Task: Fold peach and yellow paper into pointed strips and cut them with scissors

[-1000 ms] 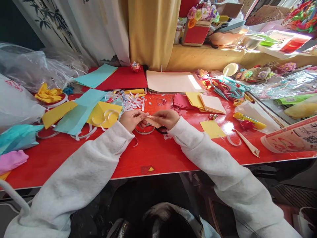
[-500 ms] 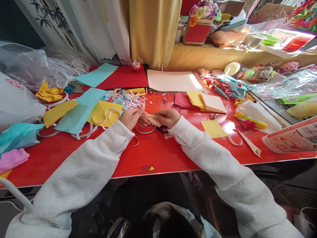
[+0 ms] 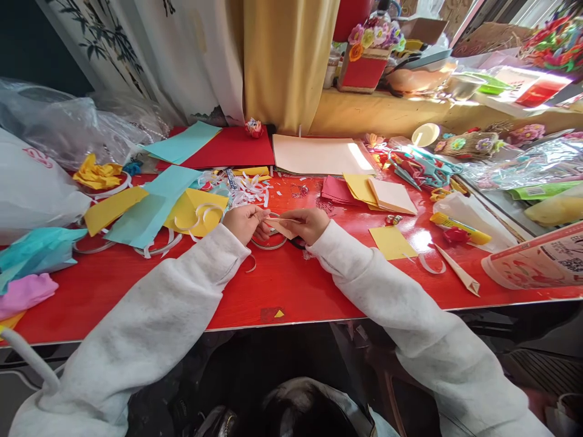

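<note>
A small folded piece of peach paper [image 3: 285, 229] is held between both hands, low over the red table. My left hand [image 3: 246, 223] pinches its left end with closed fingers. Wrapped round the right end, my right hand [image 3: 308, 224] is closed too and hides part of the paper. Under the hands lies a ring-shaped tape roll [image 3: 269, 247], partly covered. Left of my left hand are a yellow sheet [image 3: 194, 212] with white paper curls and a light blue sheet [image 3: 152, 203]. A slim rolled peach paper cone [image 3: 459, 271] rests at the right.
Red, yellow and peach paper squares [image 3: 392, 195] sit beyond my right hand. A stack of peach sheets [image 3: 319, 153] lies at the back. A glue stick [image 3: 460, 227] and a paper tub [image 3: 537, 258] stand right; plastic bags [image 3: 36, 188] fill the left. The table's front edge [image 3: 291, 323] runs below.
Both hands have stayed close together on the peach paper. The left fingers have shifted slightly and curled in more; the paper's angle differs a little. The view has tilted slightly.
</note>
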Available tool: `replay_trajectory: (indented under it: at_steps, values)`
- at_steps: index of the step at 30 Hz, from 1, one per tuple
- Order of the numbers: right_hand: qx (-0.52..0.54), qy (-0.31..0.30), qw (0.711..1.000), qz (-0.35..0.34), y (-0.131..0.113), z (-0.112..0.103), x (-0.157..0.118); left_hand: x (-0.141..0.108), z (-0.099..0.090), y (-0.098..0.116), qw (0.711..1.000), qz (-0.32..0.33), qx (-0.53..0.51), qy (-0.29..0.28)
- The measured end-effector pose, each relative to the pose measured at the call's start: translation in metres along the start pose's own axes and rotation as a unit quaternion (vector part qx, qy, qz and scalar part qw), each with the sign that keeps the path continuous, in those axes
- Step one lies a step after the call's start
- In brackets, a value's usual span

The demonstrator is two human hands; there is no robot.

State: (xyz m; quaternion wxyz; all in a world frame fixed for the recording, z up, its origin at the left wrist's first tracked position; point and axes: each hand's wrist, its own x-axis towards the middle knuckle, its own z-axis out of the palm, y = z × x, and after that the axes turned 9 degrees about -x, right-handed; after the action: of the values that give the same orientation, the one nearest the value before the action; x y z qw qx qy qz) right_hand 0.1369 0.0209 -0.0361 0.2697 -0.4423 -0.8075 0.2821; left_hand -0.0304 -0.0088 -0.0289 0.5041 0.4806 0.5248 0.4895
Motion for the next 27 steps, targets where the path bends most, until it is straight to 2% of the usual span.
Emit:
replay_trajectory:
  at_steps: [6,10,14,16,21,23,27]
  values:
    - [0.036,0.052,0.998,-0.020,-0.010,-0.001,-0.004,-0.001,-0.002,0.012,0.998,0.018,-0.056,0.018]
    - [0.047,0.009,0.998,-0.029,-0.013,-0.001,-0.006,-0.002,-0.004,0.010,0.998,0.046,-0.035,0.027]
    - [0.017,-0.033,0.999,-0.033,-0.009,0.002,-0.005,-0.002,-0.006,0.002,0.994,0.084,0.051,0.040]
    - [0.021,-0.035,0.999,-0.018,-0.007,0.002,-0.005,-0.002,-0.005,0.001,0.991,0.098,0.081,0.042]
    - [0.148,-0.020,0.989,0.001,-0.009,0.003,-0.006,-0.002,-0.004,0.011,0.997,0.074,0.009,0.006]
    - [0.175,-0.019,0.984,-0.003,-0.010,0.004,-0.006,-0.002,-0.005,0.015,0.997,0.081,0.010,-0.001]
    - [0.141,-0.052,0.989,-0.014,-0.008,0.004,-0.003,-0.002,-0.008,0.016,0.986,0.141,0.082,0.040]
